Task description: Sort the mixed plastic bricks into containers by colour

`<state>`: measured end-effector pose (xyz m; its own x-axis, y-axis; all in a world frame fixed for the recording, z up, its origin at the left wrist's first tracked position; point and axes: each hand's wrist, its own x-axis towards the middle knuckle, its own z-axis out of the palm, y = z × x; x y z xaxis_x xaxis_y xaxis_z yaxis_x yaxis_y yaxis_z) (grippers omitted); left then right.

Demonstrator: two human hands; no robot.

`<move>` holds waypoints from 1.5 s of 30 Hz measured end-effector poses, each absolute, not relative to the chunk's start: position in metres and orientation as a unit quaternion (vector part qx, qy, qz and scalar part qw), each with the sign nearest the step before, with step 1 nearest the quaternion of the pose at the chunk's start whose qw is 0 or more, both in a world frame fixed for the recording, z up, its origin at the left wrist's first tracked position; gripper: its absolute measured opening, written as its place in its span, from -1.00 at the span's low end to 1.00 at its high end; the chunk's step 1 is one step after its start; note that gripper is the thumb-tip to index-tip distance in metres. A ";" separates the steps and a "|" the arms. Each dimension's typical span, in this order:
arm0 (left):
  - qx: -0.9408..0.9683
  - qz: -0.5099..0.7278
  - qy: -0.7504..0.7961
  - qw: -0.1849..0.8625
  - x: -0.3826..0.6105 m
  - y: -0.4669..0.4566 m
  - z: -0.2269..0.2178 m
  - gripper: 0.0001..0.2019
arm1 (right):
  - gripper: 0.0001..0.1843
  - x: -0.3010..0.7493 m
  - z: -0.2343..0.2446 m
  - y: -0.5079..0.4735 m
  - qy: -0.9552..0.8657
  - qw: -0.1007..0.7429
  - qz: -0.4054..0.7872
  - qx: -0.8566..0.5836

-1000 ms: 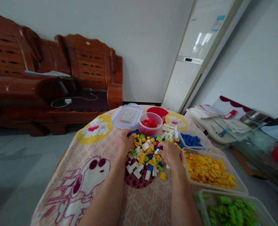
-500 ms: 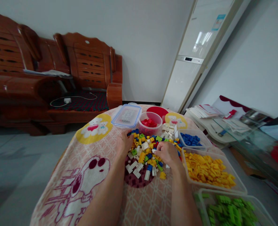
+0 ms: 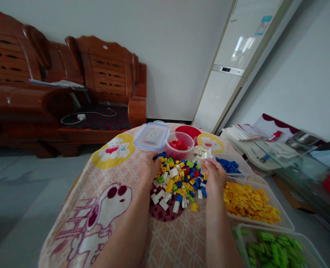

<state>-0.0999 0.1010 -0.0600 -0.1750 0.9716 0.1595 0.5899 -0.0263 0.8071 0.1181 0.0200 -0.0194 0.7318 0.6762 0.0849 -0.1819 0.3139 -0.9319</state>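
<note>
A heap of small mixed bricks (image 3: 178,180), yellow, blue, white, green and red, lies on a pink cartoon-print cloth (image 3: 103,193). My left hand (image 3: 150,168) rests at the heap's left edge, fingers curled down among the bricks. My right hand (image 3: 215,175) sits at the heap's right edge beside the tub of yellow bricks (image 3: 248,204), fingers bent over the bricks; what they hold, if anything, is hidden.
A tub of blue bricks (image 3: 228,165), a round cup of red bricks (image 3: 179,145), a clear lid (image 3: 151,136) and a tub of green bricks (image 3: 273,250) ring the heap. A wooden sofa (image 3: 55,89) stands behind, a floor air conditioner (image 3: 231,67) at the back right.
My right hand has moved from the middle of the heap to its right edge, toward the yellow tub. The left hand has stayed in place.
</note>
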 end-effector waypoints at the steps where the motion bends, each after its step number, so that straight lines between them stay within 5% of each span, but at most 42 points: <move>1: 0.596 0.395 0.657 0.241 -0.100 0.101 -0.059 -0.64 | -0.52 0.119 -0.020 0.020 -0.241 0.780 0.275 -0.508; 6: 0.597 0.372 0.666 0.248 -0.099 0.095 -0.046 -0.64 | -0.57 0.119 -0.018 0.016 -0.315 0.717 0.276 -0.556; 12: 0.602 0.368 0.665 0.245 -0.099 0.091 -0.041 -0.65 | -0.61 0.086 -0.013 0.010 -0.508 0.501 0.294 -0.636; 18: 0.593 0.384 0.660 0.254 -0.099 0.094 -0.045 -0.65 | -0.54 0.056 -0.013 0.006 -0.664 0.248 0.159 -0.688; 21: 0.598 0.383 0.656 0.255 -0.099 0.094 -0.045 -0.65 | -0.58 0.054 -0.013 0.005 -0.666 0.203 0.152 -0.702; 26: 0.599 0.390 0.654 0.246 -0.098 0.095 -0.047 -0.64 | -0.70 0.066 -0.017 0.007 -0.643 0.303 0.237 -0.662; 32: 0.601 0.384 0.656 0.246 -0.098 0.095 -0.047 -0.64 | -0.60 0.080 -0.011 0.006 -0.510 0.448 0.406 -0.612; 45: 0.603 0.380 0.657 0.243 -0.098 0.094 -0.045 -0.65 | -0.22 0.118 -0.013 0.016 -0.261 0.760 0.337 -0.490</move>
